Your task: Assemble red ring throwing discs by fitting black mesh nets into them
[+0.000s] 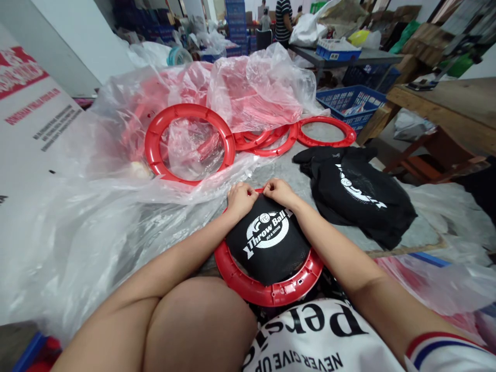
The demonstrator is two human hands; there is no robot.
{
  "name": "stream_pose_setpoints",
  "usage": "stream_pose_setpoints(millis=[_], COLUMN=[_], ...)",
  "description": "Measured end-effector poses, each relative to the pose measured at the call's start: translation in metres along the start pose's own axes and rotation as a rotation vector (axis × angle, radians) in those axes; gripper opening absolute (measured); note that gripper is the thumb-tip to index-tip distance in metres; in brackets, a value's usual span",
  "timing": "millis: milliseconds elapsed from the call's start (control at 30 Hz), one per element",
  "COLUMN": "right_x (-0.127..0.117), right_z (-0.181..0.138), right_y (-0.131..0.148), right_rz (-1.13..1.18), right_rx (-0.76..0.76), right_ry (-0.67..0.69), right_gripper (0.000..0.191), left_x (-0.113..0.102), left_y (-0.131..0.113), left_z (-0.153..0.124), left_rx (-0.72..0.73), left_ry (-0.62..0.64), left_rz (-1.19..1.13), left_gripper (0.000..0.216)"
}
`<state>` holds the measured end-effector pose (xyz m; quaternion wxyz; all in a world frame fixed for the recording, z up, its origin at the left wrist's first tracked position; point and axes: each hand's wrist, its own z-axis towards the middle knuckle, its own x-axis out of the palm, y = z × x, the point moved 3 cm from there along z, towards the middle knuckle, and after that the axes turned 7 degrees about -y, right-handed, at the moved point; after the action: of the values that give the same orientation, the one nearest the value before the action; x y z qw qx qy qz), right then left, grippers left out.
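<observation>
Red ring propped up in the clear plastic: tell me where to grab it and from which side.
I would take the red ring by its right arc, coming from the near right, fingers through the open centre. It leans tilted with that arc bare, while its lower left edge sinks into the clear plastic. The left hand and right hand are both pinching the black cover.

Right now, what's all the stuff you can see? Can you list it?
Held ring: one, red, under the cover.
Cover: one, black, white print, on the held ring.
Loose rings: at least four, red, table beyond.
Bags: several, clear, left and back.
Cloth pile: one, black, right.
Baskets: two, blue, back right.
Box: one, white, far left.
People: a few, far back.
Left hand and right hand: two, bare, pinching the cover's far edge.
</observation>
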<state>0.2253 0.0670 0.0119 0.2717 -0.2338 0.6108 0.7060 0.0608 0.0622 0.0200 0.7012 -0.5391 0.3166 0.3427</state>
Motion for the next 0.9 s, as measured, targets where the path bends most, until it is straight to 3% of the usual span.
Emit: stream_pose_setpoints(millis=[667, 900], right_x=[-0.0005, 0.0008], right_z=[-0.0012, 0.0], right_y=[-0.0003, -0.0012], right_rz=[0.018, 0.007], right_rx=[-0.006, 0.001], right_ry=[0.03, -0.032], right_gripper=[0.008, 0.011], left_x=[-0.0014, -0.0021], left_y=[-0.002, -0.004], left_z=[0.0007, 0.0011], left_rx=[-0.003, -0.009], left_ry=[0.003, 0.015], left_rz=[0.026, 0.041], left_gripper=[0.012, 0.011])
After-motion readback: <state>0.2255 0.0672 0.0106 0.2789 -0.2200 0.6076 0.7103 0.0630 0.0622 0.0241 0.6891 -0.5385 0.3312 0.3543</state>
